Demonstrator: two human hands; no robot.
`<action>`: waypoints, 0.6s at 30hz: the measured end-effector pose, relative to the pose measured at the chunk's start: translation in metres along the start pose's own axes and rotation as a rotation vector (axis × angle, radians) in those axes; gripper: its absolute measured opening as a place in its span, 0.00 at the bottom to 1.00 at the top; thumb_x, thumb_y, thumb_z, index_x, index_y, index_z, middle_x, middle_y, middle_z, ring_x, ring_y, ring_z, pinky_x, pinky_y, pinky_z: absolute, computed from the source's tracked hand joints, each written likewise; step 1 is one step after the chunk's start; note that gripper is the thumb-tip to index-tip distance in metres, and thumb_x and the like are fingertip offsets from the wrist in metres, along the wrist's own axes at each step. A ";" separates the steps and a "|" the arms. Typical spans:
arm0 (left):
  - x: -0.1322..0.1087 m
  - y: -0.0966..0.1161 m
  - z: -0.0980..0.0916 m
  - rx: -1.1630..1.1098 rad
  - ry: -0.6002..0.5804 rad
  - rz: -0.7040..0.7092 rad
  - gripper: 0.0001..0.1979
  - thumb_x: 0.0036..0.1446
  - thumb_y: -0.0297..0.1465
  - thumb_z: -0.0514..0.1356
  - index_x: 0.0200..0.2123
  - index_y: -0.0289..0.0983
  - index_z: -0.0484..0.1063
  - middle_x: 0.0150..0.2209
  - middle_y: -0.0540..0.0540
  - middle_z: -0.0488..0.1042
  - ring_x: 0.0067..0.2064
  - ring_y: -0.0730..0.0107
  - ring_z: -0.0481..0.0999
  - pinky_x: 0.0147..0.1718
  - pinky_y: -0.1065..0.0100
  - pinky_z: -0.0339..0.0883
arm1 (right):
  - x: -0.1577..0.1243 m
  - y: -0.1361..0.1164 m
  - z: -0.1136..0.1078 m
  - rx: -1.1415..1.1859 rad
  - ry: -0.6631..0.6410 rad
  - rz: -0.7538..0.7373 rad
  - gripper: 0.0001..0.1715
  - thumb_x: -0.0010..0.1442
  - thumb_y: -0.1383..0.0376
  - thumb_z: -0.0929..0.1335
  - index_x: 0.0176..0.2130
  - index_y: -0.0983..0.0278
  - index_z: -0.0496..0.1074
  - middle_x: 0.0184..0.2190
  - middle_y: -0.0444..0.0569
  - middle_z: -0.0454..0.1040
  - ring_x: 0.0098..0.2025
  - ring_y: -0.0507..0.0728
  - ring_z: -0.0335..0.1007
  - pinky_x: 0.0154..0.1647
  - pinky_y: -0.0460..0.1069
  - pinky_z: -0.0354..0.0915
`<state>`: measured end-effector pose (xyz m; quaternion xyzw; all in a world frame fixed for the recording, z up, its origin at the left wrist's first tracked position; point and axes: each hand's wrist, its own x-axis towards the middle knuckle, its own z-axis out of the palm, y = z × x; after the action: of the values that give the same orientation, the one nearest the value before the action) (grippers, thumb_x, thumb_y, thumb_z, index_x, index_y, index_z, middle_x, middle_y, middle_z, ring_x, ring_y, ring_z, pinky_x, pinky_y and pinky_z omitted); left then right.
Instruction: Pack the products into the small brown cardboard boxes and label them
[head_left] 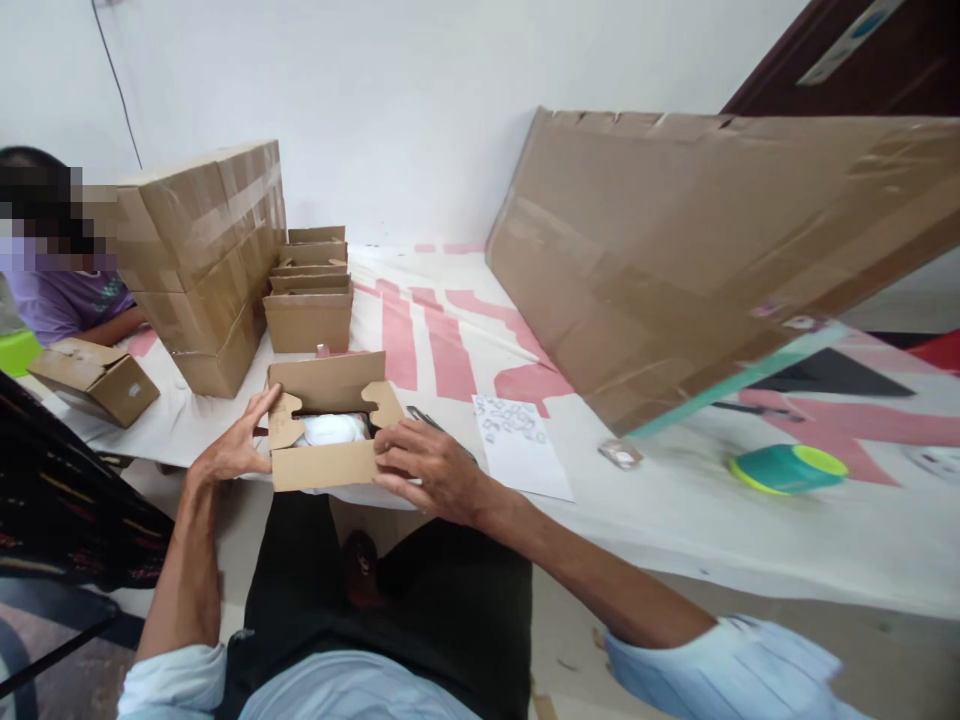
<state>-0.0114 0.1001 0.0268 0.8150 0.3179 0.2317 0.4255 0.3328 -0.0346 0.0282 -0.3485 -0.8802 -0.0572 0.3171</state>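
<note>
While we've got the box point(324, 462) at the near edge of the table point(675, 520), our left hand point(236, 445) grips its left flap and our right hand point(427, 468) clamps the front right corner. Lid's up, and something white point(330, 428) sits inside, can't tell what. Behind the box is a row of open boxes point(309, 300), contents hidden, with taped cartons point(206, 260) stacked behind-left of it. A paper sheet point(521, 445) lies right of the box.

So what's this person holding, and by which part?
A small open cardboard box: left hand on its left side flap, right hand on its front right corner.
</note>
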 end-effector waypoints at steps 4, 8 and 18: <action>0.000 0.002 -0.007 -0.143 -0.018 -0.028 0.57 0.53 0.52 0.74 0.79 0.46 0.54 0.80 0.33 0.48 0.78 0.29 0.55 0.67 0.39 0.68 | 0.019 0.012 0.000 0.044 -0.008 0.032 0.12 0.75 0.67 0.66 0.39 0.61 0.77 0.47 0.55 0.81 0.49 0.60 0.77 0.52 0.55 0.73; 0.006 0.016 0.002 0.069 0.088 -0.084 0.68 0.43 0.53 0.80 0.80 0.44 0.51 0.78 0.34 0.52 0.79 0.32 0.52 0.76 0.38 0.53 | 0.042 0.020 -0.002 -0.048 -0.225 0.031 0.11 0.74 0.62 0.67 0.43 0.60 0.81 0.45 0.54 0.83 0.52 0.64 0.74 0.58 0.60 0.70; 0.008 0.028 0.016 0.139 0.136 -0.134 0.75 0.40 0.54 0.80 0.82 0.45 0.42 0.79 0.33 0.47 0.80 0.30 0.47 0.75 0.37 0.53 | 0.072 0.042 -0.032 -0.335 -0.505 0.237 0.10 0.63 0.68 0.74 0.29 0.63 0.83 0.33 0.61 0.84 0.49 0.69 0.75 0.51 0.60 0.64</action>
<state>0.0132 0.0849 0.0433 0.8018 0.4152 0.2347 0.3602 0.3367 0.0287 0.0917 -0.4992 -0.8626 -0.0758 0.0314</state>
